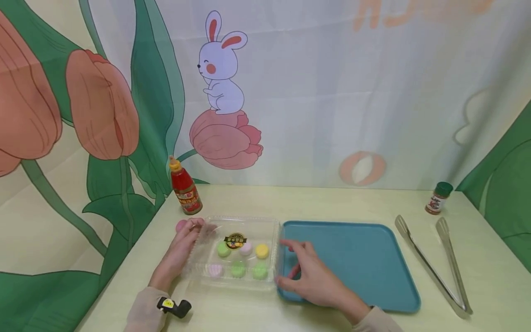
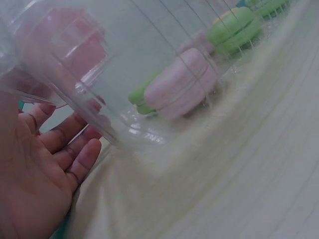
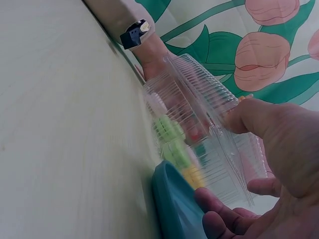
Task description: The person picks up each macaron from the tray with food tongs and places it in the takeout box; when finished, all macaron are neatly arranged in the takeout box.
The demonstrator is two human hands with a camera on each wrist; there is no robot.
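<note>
A clear plastic box (image 1: 203, 249) with a dark and gold label on its lid stands on the table. Several macarons lie inside, among them a yellow macaron (image 1: 262, 251) and a green macaron (image 1: 238, 269). My left hand (image 1: 182, 244) touches the box's left side with loosely bent fingers; in the left wrist view its fingertips are partly behind the plastic. At the right side, my right hand (image 1: 309, 274) has its thumb and forefinger spread apart against the box's rim. The other right fingers (image 3: 219, 206) hang beside the box, over the blue tray.
The blue tray (image 1: 348, 263) sits directly right of the box. Metal tongs (image 1: 431, 272) lie spread beyond it, with a green-capped spice jar (image 1: 438, 199) behind. A red sauce bottle (image 1: 185, 191) stands at the back left. A pink round thing (image 1: 180, 225) is beside my left hand.
</note>
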